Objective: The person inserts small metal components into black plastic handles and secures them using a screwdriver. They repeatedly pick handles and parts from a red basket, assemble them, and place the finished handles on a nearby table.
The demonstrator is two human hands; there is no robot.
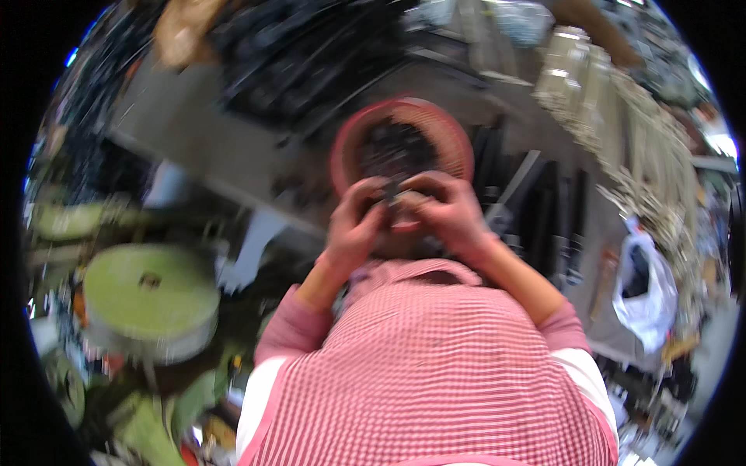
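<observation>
Both my hands meet over the near rim of a round red basket (460,140). A heap of small dark pieces (398,147) lies in it, too blurred to name. My left hand (359,213) has thumb and fingers pinched together around a small dark piece (392,190). Close beside it, my right hand (447,206) is closed too, its fingertips pressed at the same spot. Something small and pale shows at the right fingertips. Motion smears the fingertips, so the piece's exact kind is hidden.
Dark strips (311,54) are piled at the back. Long black pieces (544,210) and pale bundled strips (622,116) lie right of the basket. A white plastic bag (649,291) sits near the table's right side. Left of the table (183,101) is a large yellow-green reel (148,287).
</observation>
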